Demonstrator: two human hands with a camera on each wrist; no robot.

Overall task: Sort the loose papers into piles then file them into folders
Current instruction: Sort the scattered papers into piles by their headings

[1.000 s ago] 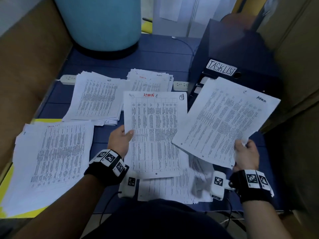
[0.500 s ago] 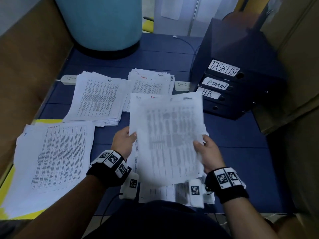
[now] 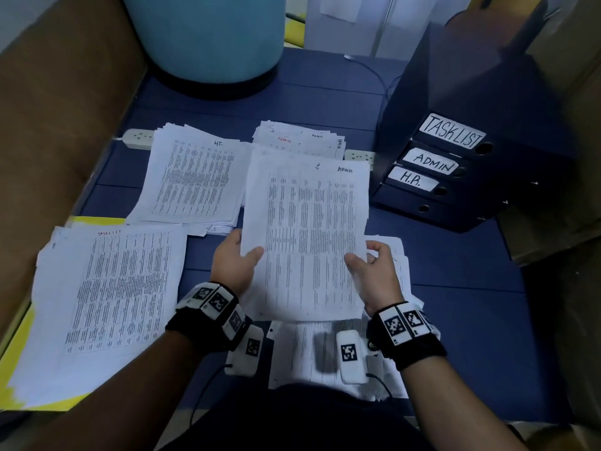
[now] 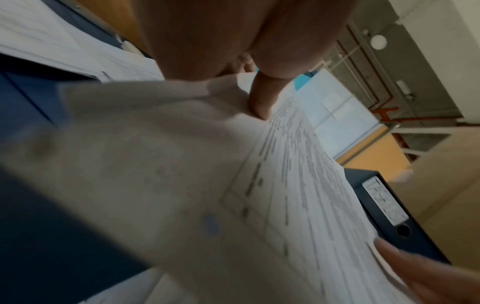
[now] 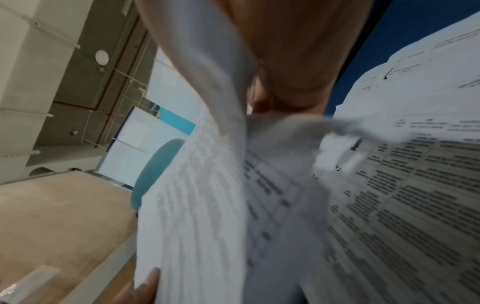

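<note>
Both hands hold a small stack of printed sheets [image 3: 309, 236] above the blue floor, its top page marked "Admin". My left hand [image 3: 239, 260] pinches the stack's left edge, thumb on top [image 4: 259, 98]. My right hand [image 3: 370, 265] grips the right edge [image 5: 202, 185]. Loose papers [image 3: 325, 353] lie under the held stack. Sorted piles lie around: a "Tasklist" pile [image 3: 110, 304] at the left, an "HR" pile [image 3: 195, 180] behind it, an "Admin" pile [image 3: 299, 141] at the back. Dark binders [image 3: 448, 164] labelled TASKLIST, ADMIN and H.R. are stacked at the right.
A large teal drum [image 3: 208, 34] stands at the back. A brown wall panel [image 3: 55, 109] runs along the left. White power strips [image 3: 138, 138] lie behind the piles. A yellow folder [image 3: 19, 340] sits under the Tasklist pile. Cardboard boxes [image 3: 566, 141] stand at the right.
My right hand has swung its sheets from the right onto the Admin sheet in my left hand. Both hands now hold one joined stack, which has steadied.
</note>
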